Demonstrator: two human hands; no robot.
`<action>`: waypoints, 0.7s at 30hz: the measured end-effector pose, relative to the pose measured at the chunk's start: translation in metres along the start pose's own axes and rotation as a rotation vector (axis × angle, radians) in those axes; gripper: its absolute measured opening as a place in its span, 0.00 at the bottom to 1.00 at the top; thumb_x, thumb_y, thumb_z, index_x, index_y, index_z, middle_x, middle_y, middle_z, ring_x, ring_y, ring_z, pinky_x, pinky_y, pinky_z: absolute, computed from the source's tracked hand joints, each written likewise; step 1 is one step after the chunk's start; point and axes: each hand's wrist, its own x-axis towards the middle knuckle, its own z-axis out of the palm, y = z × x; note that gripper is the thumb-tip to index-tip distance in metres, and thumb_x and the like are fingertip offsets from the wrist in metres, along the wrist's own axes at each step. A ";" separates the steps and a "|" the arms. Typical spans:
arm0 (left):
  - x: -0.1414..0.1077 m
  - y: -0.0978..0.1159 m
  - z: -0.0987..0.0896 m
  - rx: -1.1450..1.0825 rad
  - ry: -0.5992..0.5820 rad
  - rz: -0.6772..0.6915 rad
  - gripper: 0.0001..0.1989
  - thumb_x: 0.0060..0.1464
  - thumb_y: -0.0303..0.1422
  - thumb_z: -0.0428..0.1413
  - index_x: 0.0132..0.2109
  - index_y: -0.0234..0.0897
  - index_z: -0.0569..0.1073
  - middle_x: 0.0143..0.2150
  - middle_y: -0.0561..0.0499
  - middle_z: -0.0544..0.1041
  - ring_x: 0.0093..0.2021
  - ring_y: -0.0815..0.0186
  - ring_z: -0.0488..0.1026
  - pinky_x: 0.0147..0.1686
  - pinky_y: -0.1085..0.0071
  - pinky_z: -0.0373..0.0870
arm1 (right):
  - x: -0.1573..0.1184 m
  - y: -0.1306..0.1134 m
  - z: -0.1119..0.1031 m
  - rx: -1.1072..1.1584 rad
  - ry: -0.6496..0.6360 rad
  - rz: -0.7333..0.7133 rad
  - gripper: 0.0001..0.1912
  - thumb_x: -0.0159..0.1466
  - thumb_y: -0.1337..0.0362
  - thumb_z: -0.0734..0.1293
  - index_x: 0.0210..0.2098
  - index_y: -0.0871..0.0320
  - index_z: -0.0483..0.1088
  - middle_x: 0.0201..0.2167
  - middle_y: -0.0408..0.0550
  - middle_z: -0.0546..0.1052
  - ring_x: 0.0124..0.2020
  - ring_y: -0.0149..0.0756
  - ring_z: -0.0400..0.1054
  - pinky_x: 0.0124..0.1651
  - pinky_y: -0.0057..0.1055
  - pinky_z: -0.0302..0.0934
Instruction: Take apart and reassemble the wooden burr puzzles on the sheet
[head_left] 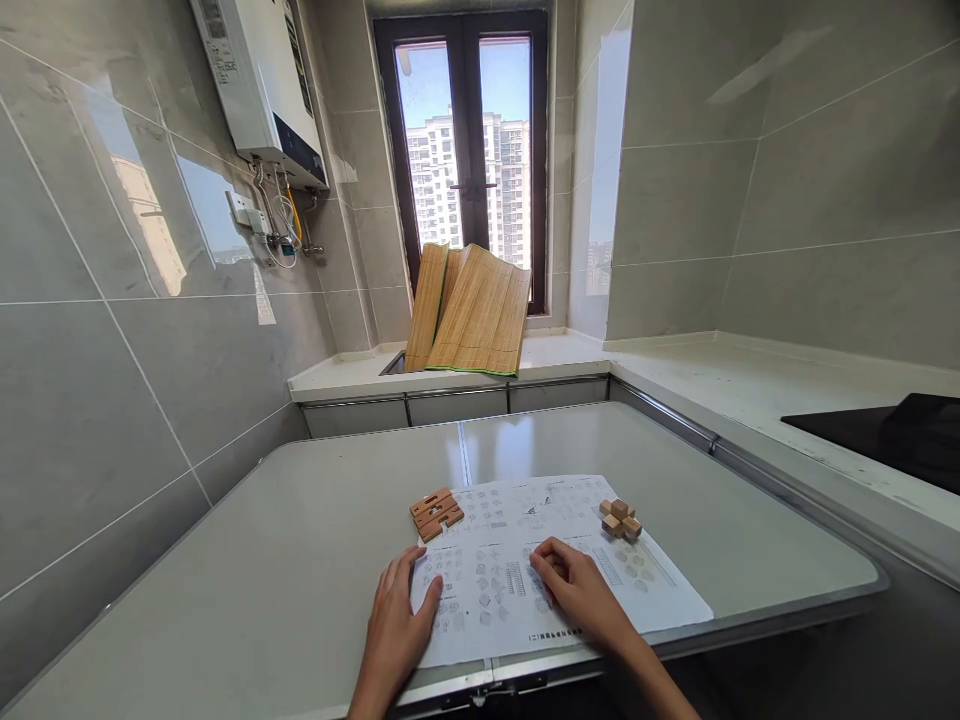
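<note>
A large printed instruction sheet point(517, 560) with small diagrams lies on the folding table. My left hand point(397, 615) rests on its left edge, thumb and fingers apart, holding nothing. Over the sheet's right half, my right hand point(576, 590) has its fingers curled in, and no object shows in them. Flat notched wooden puzzle pieces point(436, 514) lie side by side at the sheet's upper left corner, just beyond my left fingertips. At the sheet's right edge sits an assembled wooden burr puzzle point(620, 519), apart from my right hand.
The pale folding table point(300, 560) has a seam down its middle and a metal front edge. Behind it, a bamboo mat point(480, 310) leans by the window on the white counter point(675, 370). A black cooktop point(892, 435) is at right; a water heater point(259, 90) hangs at left.
</note>
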 end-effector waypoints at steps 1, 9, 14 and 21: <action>0.000 0.000 0.000 0.001 -0.005 -0.003 0.26 0.60 0.47 0.50 0.60 0.39 0.69 0.62 0.42 0.72 0.63 0.49 0.68 0.59 0.50 0.68 | 0.000 -0.001 0.000 0.004 -0.002 0.004 0.18 0.68 0.48 0.62 0.32 0.55 0.68 0.19 0.38 0.69 0.23 0.34 0.63 0.31 0.30 0.57; -0.001 0.000 -0.001 -0.006 0.005 -0.012 0.26 0.59 0.47 0.51 0.59 0.40 0.70 0.61 0.42 0.73 0.63 0.49 0.68 0.59 0.49 0.69 | 0.000 -0.003 -0.001 -0.012 -0.008 0.009 0.18 0.68 0.47 0.62 0.32 0.55 0.69 0.19 0.38 0.69 0.23 0.34 0.63 0.31 0.30 0.58; -0.001 0.002 -0.001 -0.002 -0.013 -0.017 0.26 0.60 0.47 0.50 0.60 0.39 0.69 0.62 0.42 0.72 0.63 0.49 0.67 0.60 0.50 0.68 | -0.001 0.000 -0.001 -0.010 -0.006 0.003 0.19 0.68 0.46 0.62 0.33 0.55 0.69 0.19 0.38 0.69 0.23 0.35 0.63 0.31 0.30 0.58; -0.001 0.001 -0.002 -0.009 -0.005 0.002 0.23 0.60 0.46 0.51 0.57 0.40 0.71 0.62 0.42 0.72 0.63 0.49 0.68 0.61 0.49 0.67 | 0.003 0.007 -0.001 0.026 0.093 -0.012 0.23 0.66 0.41 0.62 0.33 0.55 0.69 0.20 0.40 0.70 0.23 0.36 0.64 0.29 0.31 0.58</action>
